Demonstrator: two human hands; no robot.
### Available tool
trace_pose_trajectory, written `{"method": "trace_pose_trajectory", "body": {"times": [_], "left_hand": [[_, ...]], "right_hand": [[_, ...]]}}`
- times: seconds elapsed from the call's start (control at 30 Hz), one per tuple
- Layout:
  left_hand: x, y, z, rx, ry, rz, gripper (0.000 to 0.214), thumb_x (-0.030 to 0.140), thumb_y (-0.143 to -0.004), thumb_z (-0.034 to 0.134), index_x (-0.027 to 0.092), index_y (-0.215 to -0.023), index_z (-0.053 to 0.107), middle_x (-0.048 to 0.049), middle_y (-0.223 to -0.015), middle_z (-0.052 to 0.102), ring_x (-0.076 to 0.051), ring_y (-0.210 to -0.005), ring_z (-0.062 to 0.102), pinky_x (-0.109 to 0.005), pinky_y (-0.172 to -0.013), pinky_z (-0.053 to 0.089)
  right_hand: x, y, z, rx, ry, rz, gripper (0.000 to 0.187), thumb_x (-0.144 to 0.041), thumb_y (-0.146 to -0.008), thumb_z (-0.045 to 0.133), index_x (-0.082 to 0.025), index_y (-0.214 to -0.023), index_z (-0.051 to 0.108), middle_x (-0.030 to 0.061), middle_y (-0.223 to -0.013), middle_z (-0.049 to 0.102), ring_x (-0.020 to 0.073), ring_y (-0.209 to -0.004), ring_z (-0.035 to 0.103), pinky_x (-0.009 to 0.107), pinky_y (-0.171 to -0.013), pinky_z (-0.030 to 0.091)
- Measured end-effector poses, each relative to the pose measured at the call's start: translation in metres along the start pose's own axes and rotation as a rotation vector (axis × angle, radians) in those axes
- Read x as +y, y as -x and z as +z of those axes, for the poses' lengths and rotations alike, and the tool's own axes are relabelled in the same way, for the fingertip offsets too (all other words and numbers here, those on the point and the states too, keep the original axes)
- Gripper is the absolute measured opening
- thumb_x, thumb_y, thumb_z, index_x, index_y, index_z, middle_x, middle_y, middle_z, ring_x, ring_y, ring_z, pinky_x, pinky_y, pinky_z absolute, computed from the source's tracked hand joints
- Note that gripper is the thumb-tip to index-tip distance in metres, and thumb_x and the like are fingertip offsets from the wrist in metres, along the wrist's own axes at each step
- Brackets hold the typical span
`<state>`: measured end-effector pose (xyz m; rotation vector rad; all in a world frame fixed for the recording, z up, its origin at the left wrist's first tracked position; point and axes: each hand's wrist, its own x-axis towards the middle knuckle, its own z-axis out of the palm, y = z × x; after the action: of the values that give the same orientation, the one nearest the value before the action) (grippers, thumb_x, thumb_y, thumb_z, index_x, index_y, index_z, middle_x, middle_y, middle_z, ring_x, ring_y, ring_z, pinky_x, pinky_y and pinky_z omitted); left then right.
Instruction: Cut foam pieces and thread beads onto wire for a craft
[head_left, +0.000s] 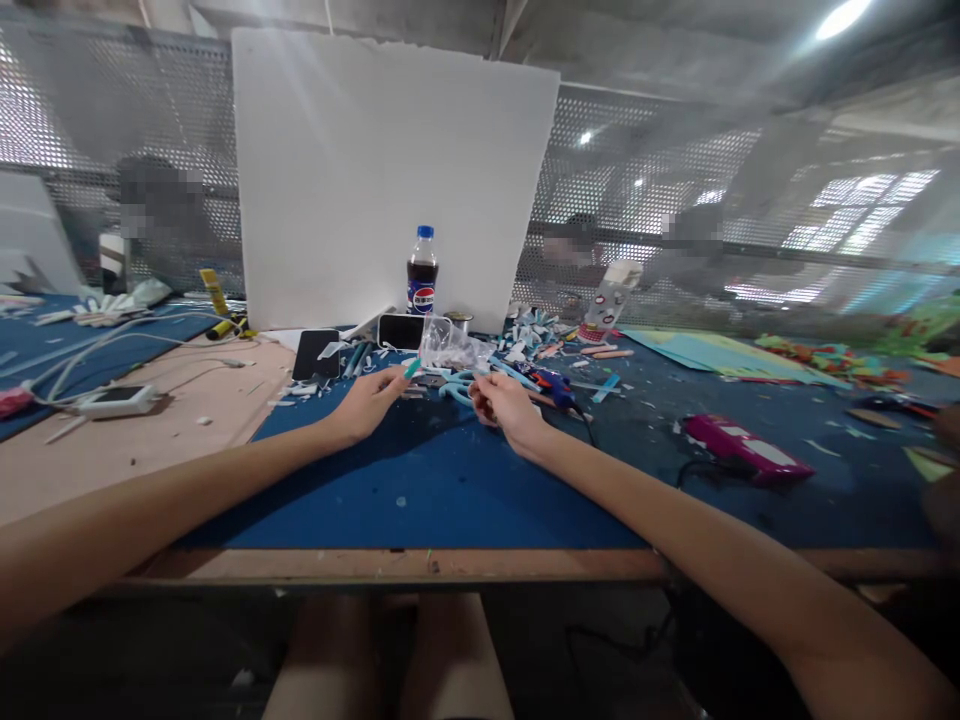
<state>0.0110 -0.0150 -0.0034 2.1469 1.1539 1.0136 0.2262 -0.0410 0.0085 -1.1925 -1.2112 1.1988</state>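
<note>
My left hand rests on the blue table cover, its fingers pinched on a small teal piece. My right hand lies a little to the right, fingers curled together; what they hold is too small to make out. Between and just beyond both hands lie light blue scissors and a crumpled clear plastic bag. A blue glue gun lies just right of my right hand.
A Pepsi bottle stands before a white board. Two phones lie near it. Paper scraps are piled at the back. A magenta device lies right; a white charger with cables left. Other people sit behind the mesh.
</note>
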Motion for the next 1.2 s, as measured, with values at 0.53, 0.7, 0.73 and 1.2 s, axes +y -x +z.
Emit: {"method": "trace_pose_trajectory", "body": {"times": [0.53,0.7,0.73,1.2], "left_hand": [[0.030,0.026,0.010,-0.274,-0.438,0.402,0.047,0.041,-0.080,0.054,0.016,-0.119,0.047,-0.0125,-0.110,0.048,-0.027,-0.102,0.045,-0.041,-0.087,0.042],[0.026,0.022,0.010,-0.243,-0.382,0.459,0.024,0.026,-0.088,0.042,0.016,-0.106,0.055,-0.0098,-0.099,0.052,-0.022,-0.093,0.049,-0.037,-0.085,0.043],[0.026,0.021,0.010,-0.241,-0.348,0.442,0.023,0.025,-0.089,0.040,0.016,-0.104,0.056,-0.0093,-0.097,0.053,-0.021,-0.091,0.050,-0.035,-0.084,0.043],[0.019,0.010,0.013,-0.289,0.343,-0.111,0.034,0.026,-0.073,0.059,0.017,-0.105,0.057,-0.0009,-0.077,0.063,-0.012,-0.059,0.058,-0.026,-0.062,0.049]], "right_hand": [[-0.002,-0.001,0.000,-0.261,-0.131,0.176,0.029,-0.028,-0.082,0.053,-0.018,-0.059,0.040,-0.0091,-0.042,0.029,0.0028,-0.034,0.018,0.015,-0.032,0.015],[-0.004,-0.002,-0.002,-0.344,-0.127,0.223,0.036,-0.030,-0.088,0.040,-0.019,-0.055,0.031,-0.0091,-0.042,0.022,0.0043,-0.034,0.012,0.015,-0.031,0.014],[-0.004,-0.003,-0.002,-0.357,-0.122,0.224,0.038,-0.032,-0.089,0.039,-0.020,-0.054,0.029,-0.0091,-0.042,0.021,0.0044,-0.034,0.012,0.015,-0.031,0.014],[-0.007,0.014,0.008,-0.342,0.036,-0.106,0.029,-0.040,-0.081,0.053,-0.017,-0.062,0.050,-0.0076,-0.036,0.040,0.0035,-0.030,0.026,0.017,-0.034,0.019]]}}
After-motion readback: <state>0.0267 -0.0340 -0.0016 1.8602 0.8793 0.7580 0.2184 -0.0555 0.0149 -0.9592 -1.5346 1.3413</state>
